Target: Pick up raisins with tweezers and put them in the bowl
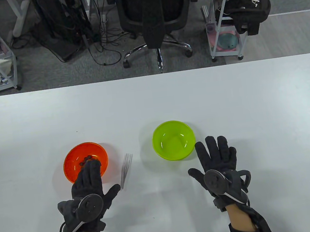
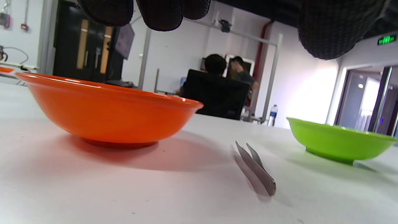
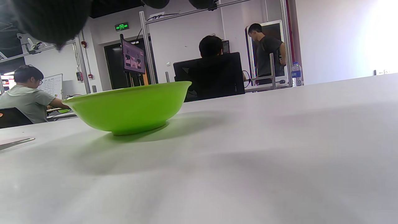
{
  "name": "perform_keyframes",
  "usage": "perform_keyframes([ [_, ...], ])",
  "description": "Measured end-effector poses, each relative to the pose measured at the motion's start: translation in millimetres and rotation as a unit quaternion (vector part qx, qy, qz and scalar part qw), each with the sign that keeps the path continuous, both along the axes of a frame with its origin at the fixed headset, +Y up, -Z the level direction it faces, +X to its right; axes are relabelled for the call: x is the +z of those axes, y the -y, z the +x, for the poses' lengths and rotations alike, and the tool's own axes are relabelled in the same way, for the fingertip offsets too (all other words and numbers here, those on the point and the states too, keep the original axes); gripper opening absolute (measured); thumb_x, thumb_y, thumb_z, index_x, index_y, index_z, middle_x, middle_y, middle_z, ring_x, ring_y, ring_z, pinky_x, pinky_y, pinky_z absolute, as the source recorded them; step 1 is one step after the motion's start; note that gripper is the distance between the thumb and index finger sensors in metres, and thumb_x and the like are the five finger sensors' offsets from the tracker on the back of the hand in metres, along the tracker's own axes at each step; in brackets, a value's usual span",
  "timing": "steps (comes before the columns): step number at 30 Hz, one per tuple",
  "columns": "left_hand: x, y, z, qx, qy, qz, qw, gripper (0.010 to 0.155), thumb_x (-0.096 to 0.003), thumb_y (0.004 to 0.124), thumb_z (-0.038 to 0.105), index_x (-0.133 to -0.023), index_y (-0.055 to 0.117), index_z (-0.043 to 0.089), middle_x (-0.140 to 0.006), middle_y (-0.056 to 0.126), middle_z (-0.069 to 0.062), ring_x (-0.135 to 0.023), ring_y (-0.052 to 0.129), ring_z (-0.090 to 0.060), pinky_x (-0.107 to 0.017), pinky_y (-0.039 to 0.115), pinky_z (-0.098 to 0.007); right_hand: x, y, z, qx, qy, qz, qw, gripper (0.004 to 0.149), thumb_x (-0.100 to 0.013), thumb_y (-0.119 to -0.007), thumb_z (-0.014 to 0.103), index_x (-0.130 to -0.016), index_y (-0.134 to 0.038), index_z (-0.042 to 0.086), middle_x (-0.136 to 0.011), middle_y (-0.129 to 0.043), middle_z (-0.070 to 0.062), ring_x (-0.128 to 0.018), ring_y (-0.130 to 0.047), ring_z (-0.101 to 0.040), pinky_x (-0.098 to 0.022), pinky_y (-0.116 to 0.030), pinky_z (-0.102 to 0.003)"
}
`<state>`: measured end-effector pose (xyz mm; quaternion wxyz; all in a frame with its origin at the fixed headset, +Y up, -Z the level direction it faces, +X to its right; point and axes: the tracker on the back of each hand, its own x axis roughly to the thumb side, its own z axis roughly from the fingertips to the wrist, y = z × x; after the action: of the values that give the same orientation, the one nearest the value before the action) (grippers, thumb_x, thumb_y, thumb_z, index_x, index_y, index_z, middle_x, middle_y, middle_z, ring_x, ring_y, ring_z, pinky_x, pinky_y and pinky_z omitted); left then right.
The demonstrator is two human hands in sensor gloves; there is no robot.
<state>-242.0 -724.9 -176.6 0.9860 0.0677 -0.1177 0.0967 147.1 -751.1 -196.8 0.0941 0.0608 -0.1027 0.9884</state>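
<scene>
Lying untouched between orange bowl (image 1: 85, 161) and green bowl (image 1: 173, 140), tweezers (image 1: 126, 170) are being awaited; raisins (image 1: 88, 158) sitting in orange bowl. Left hand (image 1: 89, 183), right hand (image 1: 218, 159) being held spread, empty. Next, likely: tweezers being pinched.

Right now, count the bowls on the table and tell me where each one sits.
2. The orange bowl sits left, partly under the left hand, with raisins inside. The green bowl sits right of the tweezers, just beyond the right hand.
</scene>
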Motion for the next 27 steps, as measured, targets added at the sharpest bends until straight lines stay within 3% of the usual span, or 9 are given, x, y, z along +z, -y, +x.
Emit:
perform_keyframes([
  [7, -14, -4, 39, -0.047, 0.001, -0.043, 0.998, 0.103, -0.0522, 0.079, 0.062, -0.115, 0.012, 0.017, -0.118, 0.045, -0.022, -0.096, 0.071, -0.042, -0.063, 0.073, -0.053, 4, -5, 6, -0.025, -0.003, 0.009, 1.0, 0.086, -0.049, -0.067, 0.069, -0.117, -0.028, 0.034, -0.126, -0.024, -0.014, -0.116, -0.013, -0.049, -0.076, -0.032, -0.074],
  [14, -35, -2, 77, -0.119, -0.045, -0.106, 0.986, 0.101, -0.052, 0.082, 0.059, -0.116, 0.018, 0.014, -0.113, 0.059, -0.021, -0.078, 0.09, -0.035, -0.043, 0.087, -0.04, 7, -11, 9, -0.043, -0.006, 0.019, 0.999, 0.086, -0.049, -0.067, 0.069, -0.117, -0.03, 0.033, -0.125, -0.026, -0.014, -0.116, -0.015, -0.049, -0.076, -0.034, -0.073],
  [19, -48, 8, 87, -0.17, -0.099, -0.137, 0.971, 0.099, -0.0529, 0.082, 0.058, -0.116, 0.02, 0.014, -0.111, 0.064, -0.019, -0.07, 0.095, -0.028, -0.034, 0.09, -0.034, 7, -10, 7, -0.046, -0.014, 0.021, 0.999, 0.086, -0.049, -0.067, 0.069, -0.117, -0.031, 0.033, -0.126, -0.027, -0.014, -0.116, -0.016, -0.049, -0.077, -0.035, -0.073],
  [27, -71, 13, 97, -0.213, -0.128, -0.206, 0.946, 0.086, -0.0538, 0.082, 0.055, -0.118, 0.039, 0.015, -0.106, 0.074, -0.019, -0.065, 0.101, -0.027, -0.031, 0.093, -0.029, 7, -12, 9, -0.062, -0.017, 0.019, 0.998, 0.085, -0.049, -0.067, 0.069, -0.117, -0.033, 0.032, -0.125, -0.029, -0.014, -0.117, -0.019, -0.049, -0.077, -0.037, -0.072],
])
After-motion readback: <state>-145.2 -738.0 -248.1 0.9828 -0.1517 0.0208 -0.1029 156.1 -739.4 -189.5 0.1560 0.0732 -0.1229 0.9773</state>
